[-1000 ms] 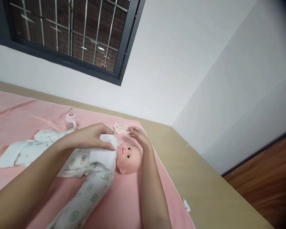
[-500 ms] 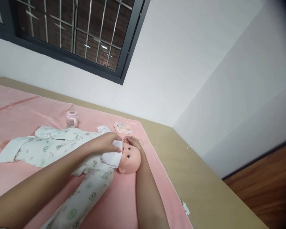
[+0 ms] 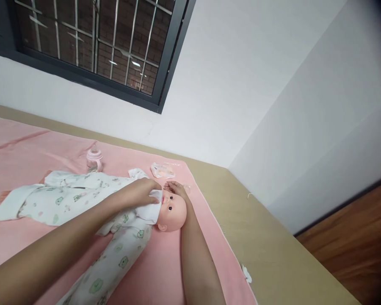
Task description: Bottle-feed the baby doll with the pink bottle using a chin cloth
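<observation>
A white cloth (image 3: pixel 149 212) is held by the left hand (image 3: pixel 149 192) just below the mouth of a doll (image 3: pixel 174 216), which is laid face up on a pink sheet (image 3: pixel 165 262). The right hand (image 3: pixel 177 189) is positioned alongside the doll's head, fingers extended. Beyond the doll, a handled bottle (image 3: pixel 94 159) is stood upright near the legs, and a packet (image 3: pixel 163 170) is placed near the head.
</observation>
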A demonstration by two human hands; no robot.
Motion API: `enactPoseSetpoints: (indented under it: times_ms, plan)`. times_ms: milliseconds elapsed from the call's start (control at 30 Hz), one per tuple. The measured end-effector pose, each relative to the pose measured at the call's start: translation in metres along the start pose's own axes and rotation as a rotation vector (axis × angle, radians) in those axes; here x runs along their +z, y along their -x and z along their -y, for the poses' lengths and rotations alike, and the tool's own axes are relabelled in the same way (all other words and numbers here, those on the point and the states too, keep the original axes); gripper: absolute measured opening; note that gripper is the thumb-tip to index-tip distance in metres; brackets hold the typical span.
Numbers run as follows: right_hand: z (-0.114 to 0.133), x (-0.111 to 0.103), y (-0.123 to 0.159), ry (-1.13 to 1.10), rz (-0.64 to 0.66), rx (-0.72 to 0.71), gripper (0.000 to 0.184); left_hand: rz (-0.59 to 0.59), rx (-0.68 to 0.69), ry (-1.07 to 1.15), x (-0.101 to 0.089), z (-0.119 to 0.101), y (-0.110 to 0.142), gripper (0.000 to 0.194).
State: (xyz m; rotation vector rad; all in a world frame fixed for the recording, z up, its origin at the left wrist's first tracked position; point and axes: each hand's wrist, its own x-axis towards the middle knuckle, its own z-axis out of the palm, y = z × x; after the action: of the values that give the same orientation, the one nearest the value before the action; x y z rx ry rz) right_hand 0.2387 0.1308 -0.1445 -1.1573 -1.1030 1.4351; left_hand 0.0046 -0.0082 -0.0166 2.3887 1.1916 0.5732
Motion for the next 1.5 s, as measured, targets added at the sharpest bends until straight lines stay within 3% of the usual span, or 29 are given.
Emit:
enactPoseSetpoints:
  times_ms: [133, 300, 533, 733, 1500]
  plan:
    - [-0.001, 0.000, -0.002, 0.005, -0.008, -0.007, 0.013, 0.001, 0.010, -0.044, 0.003, 0.005, -0.003, 0.017]
    - [-0.001, 0.000, -0.002, 0.000, -0.015, -0.006, 0.011, -0.036, 0.024, -0.075, 0.004, 0.008, -0.005, 0.004]
    - [0.000, 0.001, 0.001, 0.008, -0.020, 0.002, 0.011, -0.068, 0.005, -0.102, 0.005, 0.013, -0.006, 0.017]
    - [0.002, 0.003, 0.001, 0.004, -0.027, 0.012, 0.010, -0.113, 0.013, -0.075, 0.008, 0.018, -0.012, 0.017]
    - [0.006, 0.006, 0.007, 0.012, -0.038, 0.014, 0.008, -0.213, 0.041, -0.084, 0.013, 0.013, -0.018, 0.015]
